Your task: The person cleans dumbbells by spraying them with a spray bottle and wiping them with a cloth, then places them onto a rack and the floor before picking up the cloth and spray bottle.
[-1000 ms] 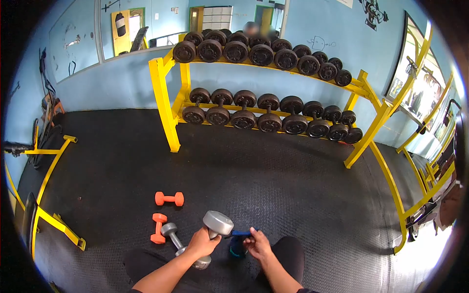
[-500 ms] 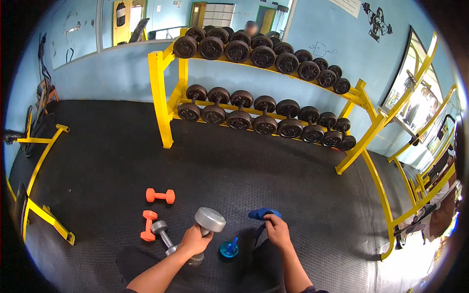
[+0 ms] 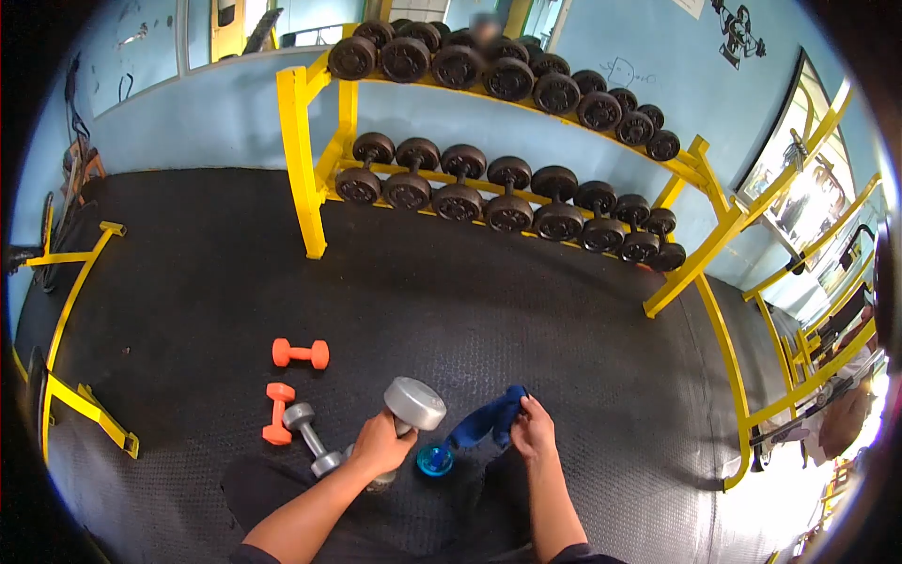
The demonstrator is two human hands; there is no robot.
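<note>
My left hand (image 3: 381, 444) is closed around the handle of a large grey dumbbell (image 3: 414, 404), its upper head tilted up above the fingers. My right hand (image 3: 534, 428) pinches a blue cloth (image 3: 489, 420), which hangs in a curve toward the left. Below the cloth, between my hands, a bottle with a turquoise top (image 3: 435, 460) stands on the floor. A smaller grey dumbbell (image 3: 313, 440) lies left of my left hand, partly beside my leg.
Two orange dumbbells (image 3: 301, 354) (image 3: 278, 414) lie on the black floor at the left. A yellow rack (image 3: 303, 160) with several black dumbbells stands ahead. Yellow frames (image 3: 89, 418) (image 3: 731, 376) stand at both sides.
The cloth was bunched at my right hand and now hangs out to the left, held higher. My left hand still holds the large dumbbell. The camera view has tilted downward.
</note>
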